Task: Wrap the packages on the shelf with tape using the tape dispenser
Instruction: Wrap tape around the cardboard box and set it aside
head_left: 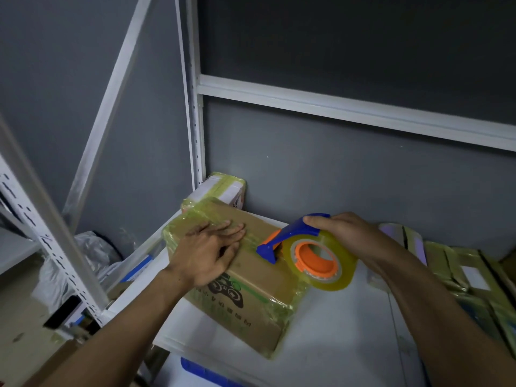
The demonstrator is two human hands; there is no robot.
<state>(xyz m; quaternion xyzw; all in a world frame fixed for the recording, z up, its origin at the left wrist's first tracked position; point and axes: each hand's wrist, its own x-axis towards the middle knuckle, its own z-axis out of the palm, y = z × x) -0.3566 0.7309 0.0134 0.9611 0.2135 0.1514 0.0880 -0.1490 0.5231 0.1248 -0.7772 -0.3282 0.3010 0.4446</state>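
Pressing down flat with the left hand [212,250], fingers straight and close together, on the top of a brown cardboard package [251,300] printed with a black game-controller figure. Banded with yellowish clear tape at the far end, under those fingers, and again at the near right corner. Lying slantwise on the white shelf [335,336], close to its left front edge.

Just right of the pressing hand, gripping the tape dispenser [287,236] from above with the right hand [343,233], fingers curled over the blue frame (underside of the hold hidden). Blue nose pointing left, low over the package top beside the left fingertips; touching or not, cannot tell. Loaded with a thick tape roll [344,277] of yellowish clear tape on an orange hub, hanging below the gripping palm, past the package's right edge.

Beyond the left fingertips, tucked into the back corner by the white shelf post [195,129]: a smaller taped parcel [223,188] with white faces. Right of the right forearm, along the grey wall [363,177]: a row of taped packages [460,272], some with white labels. Left of the left forearm, outside the rack: crumpled clear plastic bags [92,255].
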